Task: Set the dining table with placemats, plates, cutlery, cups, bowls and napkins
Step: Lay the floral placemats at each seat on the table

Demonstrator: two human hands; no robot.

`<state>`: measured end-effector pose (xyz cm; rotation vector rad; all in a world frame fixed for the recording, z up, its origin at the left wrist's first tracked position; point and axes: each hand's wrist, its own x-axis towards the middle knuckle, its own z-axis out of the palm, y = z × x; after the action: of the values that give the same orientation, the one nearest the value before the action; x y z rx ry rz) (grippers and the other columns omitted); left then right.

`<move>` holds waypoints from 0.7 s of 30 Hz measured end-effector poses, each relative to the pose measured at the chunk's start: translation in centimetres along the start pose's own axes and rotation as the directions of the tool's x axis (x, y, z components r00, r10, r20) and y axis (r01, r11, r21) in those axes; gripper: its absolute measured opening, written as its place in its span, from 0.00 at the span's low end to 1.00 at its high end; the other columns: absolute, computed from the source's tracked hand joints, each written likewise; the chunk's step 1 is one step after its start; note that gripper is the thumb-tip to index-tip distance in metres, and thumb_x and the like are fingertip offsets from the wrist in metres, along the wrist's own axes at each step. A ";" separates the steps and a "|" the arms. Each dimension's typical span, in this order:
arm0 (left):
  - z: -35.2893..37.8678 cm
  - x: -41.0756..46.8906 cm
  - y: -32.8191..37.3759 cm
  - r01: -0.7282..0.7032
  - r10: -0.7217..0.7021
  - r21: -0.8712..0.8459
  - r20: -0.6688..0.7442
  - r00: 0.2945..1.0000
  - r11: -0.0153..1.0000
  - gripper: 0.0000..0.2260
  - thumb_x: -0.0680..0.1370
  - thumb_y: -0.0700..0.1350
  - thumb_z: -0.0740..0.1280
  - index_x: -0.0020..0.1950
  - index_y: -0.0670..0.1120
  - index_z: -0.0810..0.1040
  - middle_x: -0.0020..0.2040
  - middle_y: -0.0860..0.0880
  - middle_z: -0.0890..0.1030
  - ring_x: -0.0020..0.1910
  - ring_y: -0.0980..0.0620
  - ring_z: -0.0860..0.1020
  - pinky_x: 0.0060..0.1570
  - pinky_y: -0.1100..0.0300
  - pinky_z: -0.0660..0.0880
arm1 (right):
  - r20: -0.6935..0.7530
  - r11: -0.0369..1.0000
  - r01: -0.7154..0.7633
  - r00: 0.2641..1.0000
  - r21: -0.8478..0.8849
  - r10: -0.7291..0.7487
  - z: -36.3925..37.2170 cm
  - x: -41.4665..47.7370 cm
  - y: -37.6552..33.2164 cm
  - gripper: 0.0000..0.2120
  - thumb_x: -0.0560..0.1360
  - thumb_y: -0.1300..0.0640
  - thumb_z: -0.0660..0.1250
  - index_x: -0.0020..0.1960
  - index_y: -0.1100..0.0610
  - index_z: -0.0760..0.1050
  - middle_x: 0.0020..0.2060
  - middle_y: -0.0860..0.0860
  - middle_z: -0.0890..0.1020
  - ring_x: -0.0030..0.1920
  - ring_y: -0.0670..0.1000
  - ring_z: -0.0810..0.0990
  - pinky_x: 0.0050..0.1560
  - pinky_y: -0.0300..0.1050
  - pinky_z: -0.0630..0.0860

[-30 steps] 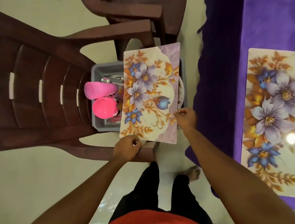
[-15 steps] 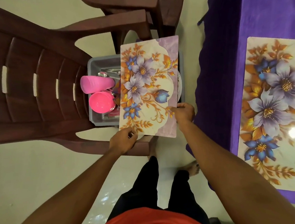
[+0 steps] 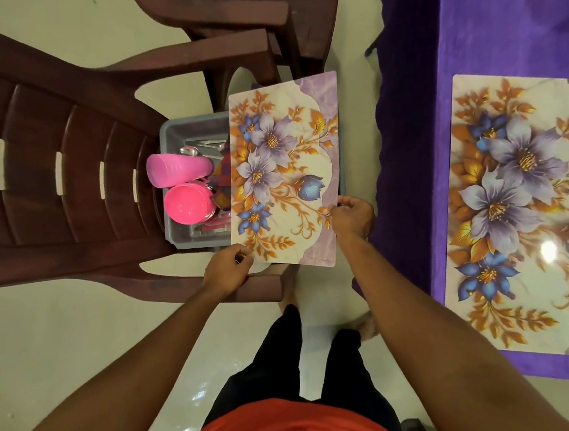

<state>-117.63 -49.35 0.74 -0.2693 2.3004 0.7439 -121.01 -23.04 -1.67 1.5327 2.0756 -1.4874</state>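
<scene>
The rectangular placemat printed with purple and blue flowers and orange leaves (image 3: 286, 170) lies flat over the right half of the grey plastic tub (image 3: 179, 131). Whether it rests on the rim or is lifted clear is hard to tell from above. The left hand (image 3: 227, 270) pinches its corner at the tub's near side. The right hand (image 3: 352, 216) pinches its long edge on the tub's right, fingers curled over the top. Left uncovered in the tub are two pink plastic cups (image 3: 177, 169) and some metal cutlery (image 3: 204, 145). The tub sits on a dark brown plastic chair (image 3: 48, 167).

Right of the tub stands the table under a purple cloth (image 3: 500, 24), with a matching floral mat (image 3: 523, 211) already laid. The step in hand looks like the placemats. The next move probably calls for carrying this mat level to bare cloth and squaring it with the table edge.
</scene>
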 end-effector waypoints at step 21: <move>0.1 7.6 -0.8 0.276 -0.260 -0.189 0.101 0.960 0.942 0.10 0.78 0.44 0.68 0.58 0.42 0.79 0.51 0.45 0.79 0.51 0.44 0.78 0.50 0.55 0.73 | -0.017 0.998 0.055 0.998 -0.009 -0.055 0.7 1.3 4.7 0.06 0.79 0.61 0.67 0.46 0.53 0.80 0.42 0.47 0.81 0.44 0.49 0.81 0.41 0.38 0.76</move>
<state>-122.92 -49.83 -4.79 -0.6246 2.0640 0.8303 -118.16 -22.89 -5.71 1.5029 2.1471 -1.4870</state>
